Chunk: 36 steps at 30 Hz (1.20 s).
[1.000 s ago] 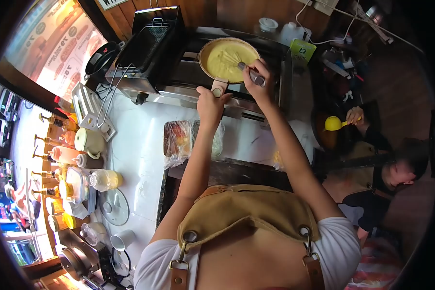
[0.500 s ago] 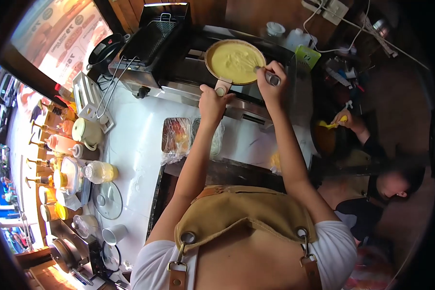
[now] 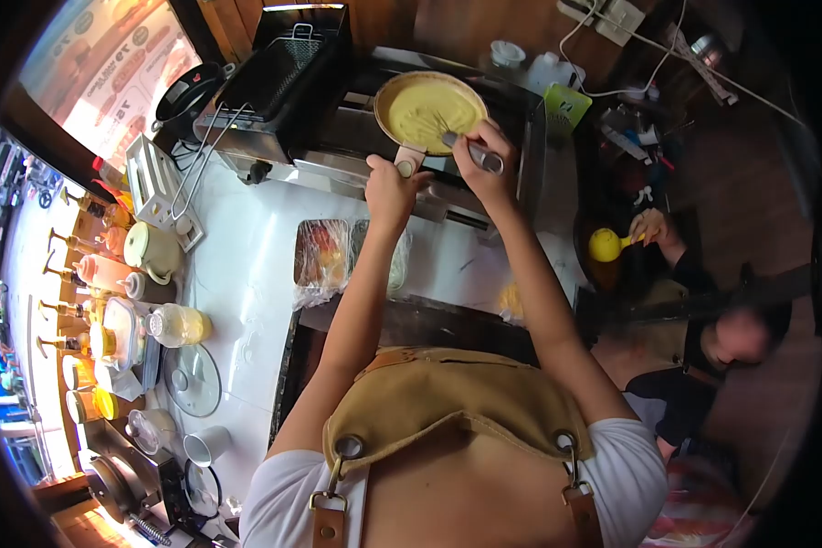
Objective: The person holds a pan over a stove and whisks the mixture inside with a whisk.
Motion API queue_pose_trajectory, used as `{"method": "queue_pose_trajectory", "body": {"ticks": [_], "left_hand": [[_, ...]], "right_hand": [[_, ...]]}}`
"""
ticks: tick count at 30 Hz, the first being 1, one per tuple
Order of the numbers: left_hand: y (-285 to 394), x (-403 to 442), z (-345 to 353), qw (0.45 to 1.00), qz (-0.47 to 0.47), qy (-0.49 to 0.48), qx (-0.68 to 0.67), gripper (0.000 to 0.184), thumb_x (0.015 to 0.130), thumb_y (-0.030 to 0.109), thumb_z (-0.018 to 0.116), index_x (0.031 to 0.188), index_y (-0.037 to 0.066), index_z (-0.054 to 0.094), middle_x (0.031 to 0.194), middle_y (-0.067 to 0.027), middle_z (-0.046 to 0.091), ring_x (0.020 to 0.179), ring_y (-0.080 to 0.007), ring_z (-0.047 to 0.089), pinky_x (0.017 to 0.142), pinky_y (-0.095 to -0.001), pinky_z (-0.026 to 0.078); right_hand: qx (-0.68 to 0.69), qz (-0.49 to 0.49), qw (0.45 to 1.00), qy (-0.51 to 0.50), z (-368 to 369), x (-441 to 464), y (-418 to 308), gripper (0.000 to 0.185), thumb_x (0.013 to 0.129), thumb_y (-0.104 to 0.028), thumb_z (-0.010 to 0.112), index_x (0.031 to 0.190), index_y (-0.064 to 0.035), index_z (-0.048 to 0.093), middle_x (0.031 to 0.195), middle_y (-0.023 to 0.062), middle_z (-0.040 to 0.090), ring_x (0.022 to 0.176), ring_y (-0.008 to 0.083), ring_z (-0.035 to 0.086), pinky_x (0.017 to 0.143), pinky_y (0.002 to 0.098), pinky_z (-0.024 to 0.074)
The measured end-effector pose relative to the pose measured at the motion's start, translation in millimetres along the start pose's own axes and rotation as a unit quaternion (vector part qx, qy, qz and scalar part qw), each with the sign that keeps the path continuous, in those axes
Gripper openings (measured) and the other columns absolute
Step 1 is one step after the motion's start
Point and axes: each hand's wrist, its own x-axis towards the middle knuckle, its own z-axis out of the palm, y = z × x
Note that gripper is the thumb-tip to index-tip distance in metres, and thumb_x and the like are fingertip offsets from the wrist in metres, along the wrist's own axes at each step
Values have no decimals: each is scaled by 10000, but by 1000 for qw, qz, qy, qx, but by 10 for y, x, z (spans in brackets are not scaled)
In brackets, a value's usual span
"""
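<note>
Two-handed, working over a dark griddle (image 3: 324,130). Gripping the handle (image 3: 410,158) of a round pan (image 3: 381,108) in the left hand (image 3: 390,190), wrapping the fingers around it with the thumb lying alongside. Holding a whisk (image 3: 450,139) in the right hand (image 3: 486,163), closing the fingers around its grip, tilting it and dipping its wires into the yellow mixture (image 3: 420,100) toward the near side of the pan. Finding the pan over the griddle, but not being able to tell resting on it from hanging just above. Seeing, to the left, a wire mesh basket (image 3: 283,73) in a black appliance (image 3: 309,23). Noticing, beside the left forearm (image 3: 367,283), a plastic-wrapped container (image 3: 322,258) on the white counter (image 3: 247,274); farther left, a glass lid (image 3: 192,379) lying between a jar (image 3: 179,325) and a white cup (image 3: 207,446). Observing, at far right, a co-worker's hand (image 3: 650,226) with a yellow ladle (image 3: 603,245) in its grasp, well apart from the pan.
</note>
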Motion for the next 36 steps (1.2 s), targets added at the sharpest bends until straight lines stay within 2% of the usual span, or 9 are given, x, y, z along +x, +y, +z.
{"method": "queue_pose_trajectory", "body": {"ticks": [5, 13, 16, 17, 19, 23, 31, 34, 36], "left_hand": [[26, 1, -17, 1000, -7, 0, 5, 644, 605, 323, 798, 883, -52, 353, 737, -266, 591, 741, -414, 598, 629, -432, 487], [52, -25, 5, 1000, -12, 4, 17, 654, 597, 315, 805, 887, -62, 356, 725, -245, 597, 712, -394, 608, 614, -423, 488], [-16, -19, 33, 998, -44, -29, -16, 775, 647, 295, 760, 1050, -200, 321, 729, -218, 605, 687, -327, 626, 615, -373, 507], [-92, -34, 166, 995, -6, 48, 92, 856, 653, 279, 749, 1134, -233, 260, 772, -236, 604, 715, -330, 628, 639, -364, 512], [-80, -54, 227, 998, -49, 38, 23, 1007, 581, 284, 809, 1214, -212, 202, 831, -268, 596, 787, -341, 627, 685, -397, 504], [-52, -37, 148, 994, -70, 7, -88, 704, 570, 293, 811, 940, -44, 316, 765, -278, 581, 746, -423, 597, 626, -443, 488], [-13, -16, 93, 992, -77, -5, -95, 649, 595, 262, 797, 909, -17, 302, 743, -268, 574, 744, -431, 593, 611, -457, 485], [-26, -35, 118, 994, -63, 11, -88, 650, 592, 218, 798, 932, -10, 293, 730, -258, 592, 723, -414, 608, 612, -452, 496], [-28, -18, 118, 994, -69, 2, -85, 646, 594, 213, 795, 932, -11, 292, 731, -259, 592, 724, -413, 607, 609, -453, 493]], "right_hand": [[-96, -46, 992, 73, 87, 19, 107, 129, 697, 19, 580, 694, -15, 456, 698, 99, 480, 591, 203, 509, 527, 287, 401], [11, 11, 999, 33, 115, 18, 88, 144, 718, -10, 616, 701, -21, 473, 719, 96, 512, 613, 201, 527, 556, 280, 407], [-30, -39, 996, 77, 101, -85, 265, 67, 732, 4, 606, 768, -25, 557, 768, 112, 560, 728, 242, 553, 641, 329, 437], [-80, -42, 993, 82, 96, -109, 221, 66, 739, 1, 605, 784, -29, 567, 767, 121, 567, 747, 248, 558, 658, 335, 442], [-33, -17, 998, 52, -7, -128, -41, 62, 746, 7, 602, 760, -20, 548, 754, 122, 542, 718, 252, 545, 630, 328, 436], [-38, 3, 999, -33, 1, -95, -72, 97, 769, -27, 599, 774, 6, 508, 756, 119, 499, 676, 231, 521, 611, 319, 420], [-108, -15, 994, -25, 8, -35, 24, 109, 775, -39, 597, 813, 14, 510, 781, 113, 514, 705, 240, 538, 634, 327, 432], [13, 150, 988, -42, 27, -14, 22, 103, 796, -43, 581, 792, 10, 493, 747, 104, 509, 660, 193, 529, 606, 304, 428], [-63, 70, 996, -1, 35, 46, 63, 108, 800, -38, 569, 769, 14, 481, 720, 108, 497, 650, 206, 519, 599, 307, 422]]}}
